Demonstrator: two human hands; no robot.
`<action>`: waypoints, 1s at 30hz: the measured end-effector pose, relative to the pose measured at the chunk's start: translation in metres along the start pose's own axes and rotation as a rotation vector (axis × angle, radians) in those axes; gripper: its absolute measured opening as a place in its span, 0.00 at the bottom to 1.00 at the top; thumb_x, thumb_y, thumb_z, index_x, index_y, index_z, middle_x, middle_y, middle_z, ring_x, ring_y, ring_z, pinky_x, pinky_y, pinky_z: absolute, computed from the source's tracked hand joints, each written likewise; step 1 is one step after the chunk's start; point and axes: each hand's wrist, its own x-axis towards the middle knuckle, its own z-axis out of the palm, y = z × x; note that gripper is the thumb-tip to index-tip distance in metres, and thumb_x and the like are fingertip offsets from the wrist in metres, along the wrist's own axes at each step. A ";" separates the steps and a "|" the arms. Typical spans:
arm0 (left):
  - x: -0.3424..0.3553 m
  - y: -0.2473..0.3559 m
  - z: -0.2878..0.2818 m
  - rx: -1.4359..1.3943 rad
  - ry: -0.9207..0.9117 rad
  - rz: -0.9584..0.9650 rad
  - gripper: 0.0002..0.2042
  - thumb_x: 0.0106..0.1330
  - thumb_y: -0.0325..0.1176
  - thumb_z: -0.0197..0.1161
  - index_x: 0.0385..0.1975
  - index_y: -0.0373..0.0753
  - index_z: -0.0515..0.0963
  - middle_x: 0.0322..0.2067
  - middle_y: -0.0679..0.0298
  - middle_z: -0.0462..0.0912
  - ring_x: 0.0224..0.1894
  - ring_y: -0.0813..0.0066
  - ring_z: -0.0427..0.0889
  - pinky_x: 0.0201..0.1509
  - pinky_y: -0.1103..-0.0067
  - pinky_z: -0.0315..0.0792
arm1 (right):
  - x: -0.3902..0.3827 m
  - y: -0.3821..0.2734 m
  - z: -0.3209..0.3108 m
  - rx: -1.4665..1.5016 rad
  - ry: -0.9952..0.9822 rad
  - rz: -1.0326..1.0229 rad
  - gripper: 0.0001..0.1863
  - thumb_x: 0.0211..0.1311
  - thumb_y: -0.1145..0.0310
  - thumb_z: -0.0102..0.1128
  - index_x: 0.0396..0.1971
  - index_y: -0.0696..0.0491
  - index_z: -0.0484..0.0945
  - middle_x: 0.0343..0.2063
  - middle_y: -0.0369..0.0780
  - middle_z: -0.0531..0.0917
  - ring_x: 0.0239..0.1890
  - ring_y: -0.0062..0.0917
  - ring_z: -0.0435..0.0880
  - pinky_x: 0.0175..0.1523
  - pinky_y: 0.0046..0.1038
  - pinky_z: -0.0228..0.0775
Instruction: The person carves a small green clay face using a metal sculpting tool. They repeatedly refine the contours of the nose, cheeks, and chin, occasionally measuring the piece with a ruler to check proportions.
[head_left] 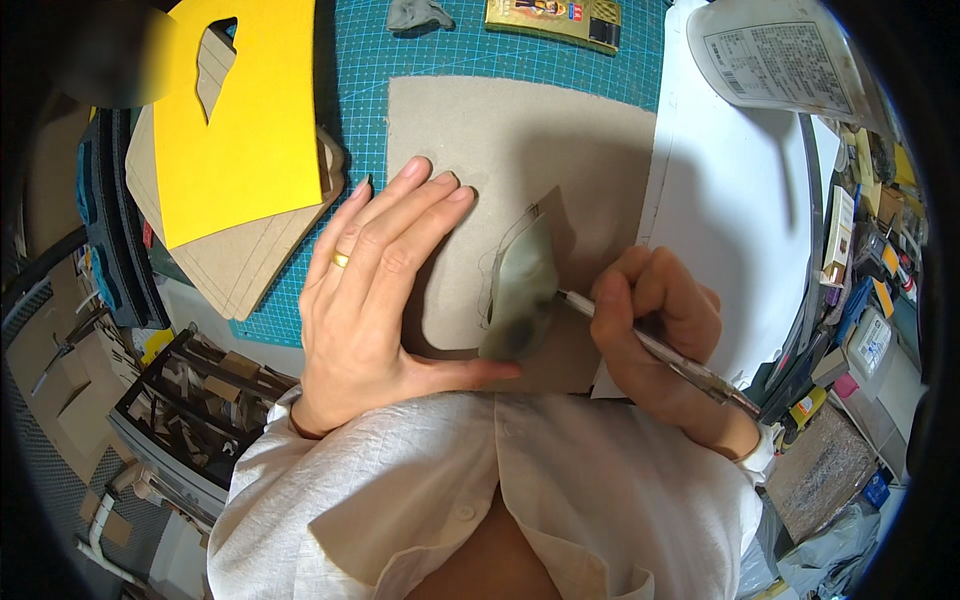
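Observation:
A sheet of grey-brown cardboard lies before me, and on it rests a flat, pale green piece with a dark patch near its lower end. Pencil-like outlines run along the piece's left side. My left hand, with a ring on one finger, is spread flat on the cardboard; its thumb reaches the lower end of the green piece. Gripped in my right hand is a slim pen or mechanical pencil, whose tip meets the right edge of the green piece.
A green cutting mat lies under the cardboard. At the left, a yellow sheet with a cut-out covers brown boards. A grey lump and a gold box sit at the back. Right are white paper and a translucent container.

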 end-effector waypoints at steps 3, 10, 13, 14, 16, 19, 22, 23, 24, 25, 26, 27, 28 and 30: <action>0.000 0.000 0.000 0.000 0.002 0.001 0.55 0.18 0.47 0.84 0.58 0.35 0.74 0.57 0.51 0.78 0.66 0.51 0.71 0.71 0.56 0.57 | 0.001 -0.001 -0.001 0.008 0.002 0.012 0.15 0.55 0.83 0.62 0.17 0.53 0.66 0.13 0.35 0.69 0.12 0.18 0.69 0.19 0.23 0.60; 0.000 0.000 0.002 -0.005 0.008 -0.005 0.55 0.17 0.47 0.84 0.59 0.36 0.74 0.57 0.51 0.78 0.67 0.51 0.71 0.71 0.56 0.57 | 0.000 0.000 0.000 0.022 0.000 -0.006 0.16 0.55 0.83 0.62 0.17 0.53 0.65 0.13 0.35 0.68 0.12 0.17 0.67 0.19 0.22 0.59; 0.000 0.000 0.001 -0.001 0.005 -0.002 0.55 0.17 0.46 0.83 0.59 0.36 0.74 0.58 0.51 0.78 0.67 0.51 0.71 0.71 0.56 0.57 | 0.000 0.000 0.000 0.013 0.006 -0.005 0.16 0.55 0.83 0.62 0.17 0.53 0.65 0.13 0.34 0.68 0.12 0.16 0.67 0.19 0.22 0.59; 0.000 0.000 0.001 -0.001 0.007 -0.002 0.55 0.17 0.46 0.83 0.59 0.36 0.74 0.58 0.51 0.78 0.67 0.51 0.71 0.71 0.56 0.57 | 0.000 0.000 0.000 0.012 0.008 -0.009 0.16 0.55 0.83 0.62 0.17 0.53 0.65 0.13 0.34 0.67 0.12 0.16 0.67 0.19 0.22 0.59; 0.000 0.000 0.001 -0.002 0.011 -0.002 0.55 0.17 0.46 0.83 0.59 0.36 0.74 0.58 0.51 0.78 0.67 0.51 0.71 0.71 0.56 0.57 | 0.000 0.001 0.000 0.012 0.009 -0.011 0.16 0.55 0.83 0.62 0.17 0.53 0.65 0.13 0.34 0.67 0.12 0.16 0.67 0.19 0.22 0.59; 0.000 0.000 0.001 0.000 0.003 -0.001 0.55 0.17 0.46 0.83 0.59 0.35 0.74 0.58 0.51 0.78 0.67 0.52 0.71 0.71 0.56 0.57 | 0.000 0.000 0.000 0.007 0.005 -0.011 0.15 0.55 0.83 0.62 0.17 0.53 0.66 0.12 0.34 0.66 0.12 0.17 0.66 0.19 0.22 0.58; 0.000 0.000 0.001 0.006 0.002 -0.001 0.54 0.17 0.45 0.83 0.59 0.35 0.74 0.58 0.51 0.78 0.67 0.52 0.71 0.71 0.56 0.57 | 0.000 -0.001 0.000 0.002 -0.001 -0.012 0.15 0.55 0.83 0.62 0.17 0.53 0.66 0.12 0.34 0.66 0.12 0.17 0.66 0.19 0.23 0.58; 0.000 0.000 0.001 0.006 0.000 0.000 0.54 0.18 0.45 0.83 0.59 0.35 0.74 0.58 0.51 0.78 0.66 0.52 0.71 0.71 0.56 0.57 | 0.000 0.000 0.000 0.006 0.001 -0.006 0.15 0.55 0.83 0.62 0.17 0.53 0.66 0.12 0.34 0.66 0.12 0.17 0.66 0.19 0.23 0.58; 0.000 0.000 0.001 0.007 -0.003 0.001 0.54 0.18 0.45 0.83 0.59 0.35 0.74 0.58 0.51 0.78 0.66 0.52 0.71 0.71 0.56 0.58 | -0.001 0.000 0.000 0.010 0.003 0.000 0.15 0.55 0.83 0.62 0.17 0.53 0.66 0.12 0.34 0.66 0.12 0.17 0.66 0.19 0.23 0.58; 0.000 0.000 0.001 0.007 -0.005 0.002 0.54 0.18 0.45 0.83 0.59 0.35 0.74 0.58 0.51 0.78 0.66 0.52 0.71 0.71 0.56 0.58 | -0.001 0.000 0.000 0.011 0.008 -0.003 0.15 0.55 0.83 0.62 0.17 0.53 0.66 0.12 0.34 0.66 0.12 0.17 0.66 0.19 0.23 0.58; 0.000 0.000 0.001 0.008 -0.001 0.004 0.54 0.18 0.45 0.83 0.59 0.35 0.74 0.58 0.51 0.78 0.66 0.52 0.71 0.71 0.56 0.58 | 0.000 0.000 0.001 0.013 0.010 -0.006 0.15 0.55 0.83 0.62 0.17 0.53 0.66 0.12 0.34 0.65 0.12 0.17 0.66 0.19 0.23 0.58; 0.000 -0.001 0.001 0.010 0.002 0.006 0.54 0.18 0.45 0.83 0.59 0.35 0.74 0.58 0.51 0.78 0.66 0.52 0.71 0.71 0.56 0.58 | 0.000 -0.001 0.002 0.014 0.013 -0.010 0.15 0.55 0.83 0.62 0.17 0.53 0.66 0.12 0.34 0.65 0.12 0.18 0.66 0.19 0.23 0.58; 0.000 -0.001 0.001 0.011 0.005 0.008 0.54 0.19 0.45 0.83 0.59 0.35 0.74 0.58 0.51 0.78 0.66 0.52 0.71 0.71 0.57 0.58 | 0.000 -0.001 0.002 0.019 0.014 -0.009 0.15 0.55 0.83 0.62 0.17 0.53 0.66 0.12 0.34 0.65 0.12 0.18 0.66 0.19 0.23 0.58; 0.000 0.000 0.001 0.017 0.001 0.010 0.54 0.19 0.45 0.83 0.59 0.35 0.74 0.58 0.51 0.78 0.66 0.52 0.71 0.71 0.57 0.58 | 0.000 0.000 0.002 0.029 0.019 -0.009 0.15 0.55 0.83 0.62 0.17 0.53 0.66 0.12 0.34 0.65 0.12 0.18 0.66 0.19 0.23 0.59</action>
